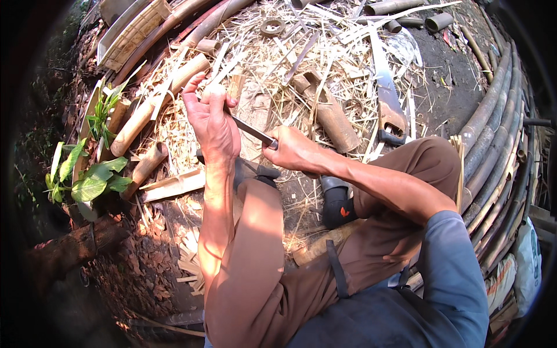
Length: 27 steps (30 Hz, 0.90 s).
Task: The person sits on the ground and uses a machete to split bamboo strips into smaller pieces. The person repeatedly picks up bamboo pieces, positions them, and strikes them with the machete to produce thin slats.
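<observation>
My left hand is raised left of centre, palm turned up, fingers curled in. Sun glare whitens its fingertips, so what they pinch cannot be made out. From beside its palm a dark, narrow, bar-shaped tool slants down to the right. My right hand is closed around the tool's near end, knuckles up; the fist hides part of it. Just beyond my left fingers a pale split bamboo piece shows. Between my hands and the saw lies a thick cut bamboo tube, notched at its upper end.
A handsaw lies amid bamboo shavings. Long bamboo poles are stacked along the right. Bamboo lengths, a leafy plant and a yellowish crate are on the left. My bent knees frame the work area.
</observation>
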Each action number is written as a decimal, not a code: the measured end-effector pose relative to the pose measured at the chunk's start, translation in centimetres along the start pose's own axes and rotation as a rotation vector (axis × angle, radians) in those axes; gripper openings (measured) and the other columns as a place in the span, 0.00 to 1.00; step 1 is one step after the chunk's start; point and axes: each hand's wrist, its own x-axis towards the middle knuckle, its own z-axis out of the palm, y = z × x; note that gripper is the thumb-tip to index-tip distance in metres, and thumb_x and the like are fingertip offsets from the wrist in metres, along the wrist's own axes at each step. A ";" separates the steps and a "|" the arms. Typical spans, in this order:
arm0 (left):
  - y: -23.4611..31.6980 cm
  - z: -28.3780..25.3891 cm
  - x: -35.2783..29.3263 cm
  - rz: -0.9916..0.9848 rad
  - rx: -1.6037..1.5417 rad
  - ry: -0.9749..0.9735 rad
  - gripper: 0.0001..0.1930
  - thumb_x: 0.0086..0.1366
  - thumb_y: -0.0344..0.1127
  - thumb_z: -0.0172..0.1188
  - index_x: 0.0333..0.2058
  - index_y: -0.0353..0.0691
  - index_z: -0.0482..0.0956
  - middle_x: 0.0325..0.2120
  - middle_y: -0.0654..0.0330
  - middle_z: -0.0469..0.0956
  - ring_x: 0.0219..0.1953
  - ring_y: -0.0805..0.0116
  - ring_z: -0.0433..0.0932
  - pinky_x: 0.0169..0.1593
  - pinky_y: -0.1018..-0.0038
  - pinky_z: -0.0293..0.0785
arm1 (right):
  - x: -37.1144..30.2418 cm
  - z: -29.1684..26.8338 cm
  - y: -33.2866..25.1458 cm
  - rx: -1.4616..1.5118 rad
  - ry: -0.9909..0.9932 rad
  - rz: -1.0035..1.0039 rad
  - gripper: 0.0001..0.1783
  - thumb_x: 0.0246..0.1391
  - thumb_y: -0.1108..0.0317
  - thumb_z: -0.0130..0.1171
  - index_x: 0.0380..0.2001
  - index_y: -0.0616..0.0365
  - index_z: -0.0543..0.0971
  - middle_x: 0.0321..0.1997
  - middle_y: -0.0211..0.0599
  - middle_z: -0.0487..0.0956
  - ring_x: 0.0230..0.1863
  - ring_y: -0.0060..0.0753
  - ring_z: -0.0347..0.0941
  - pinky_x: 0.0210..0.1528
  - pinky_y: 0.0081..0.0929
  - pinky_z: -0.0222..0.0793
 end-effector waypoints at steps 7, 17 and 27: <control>2.0 -0.5 -1.1 0.048 -0.017 0.015 0.20 0.63 0.26 0.60 0.50 0.38 0.62 0.24 0.64 0.71 0.28 0.75 0.69 0.38 0.77 0.66 | -0.2 0.8 -1.0 0.063 -0.121 0.059 0.12 0.49 0.68 0.54 0.32 0.67 0.79 0.18 0.53 0.77 0.24 0.42 0.79 0.30 0.40 0.72; 2.5 -2.4 -1.3 0.099 -0.103 0.032 0.15 0.64 0.25 0.60 0.46 0.41 0.66 0.26 0.62 0.72 0.27 0.72 0.71 0.38 0.75 0.70 | -0.4 2.2 -1.7 0.077 -0.126 0.046 0.10 0.49 0.67 0.55 0.30 0.62 0.78 0.17 0.45 0.75 0.18 0.35 0.73 0.26 0.39 0.69; 2.3 -2.7 -0.8 0.127 -0.132 0.012 0.14 0.63 0.24 0.60 0.44 0.41 0.66 0.29 0.62 0.73 0.28 0.71 0.72 0.37 0.74 0.71 | 0.7 2.6 -0.3 -0.023 -0.058 -0.086 0.09 0.49 0.68 0.55 0.29 0.64 0.78 0.17 0.50 0.75 0.18 0.39 0.72 0.25 0.40 0.68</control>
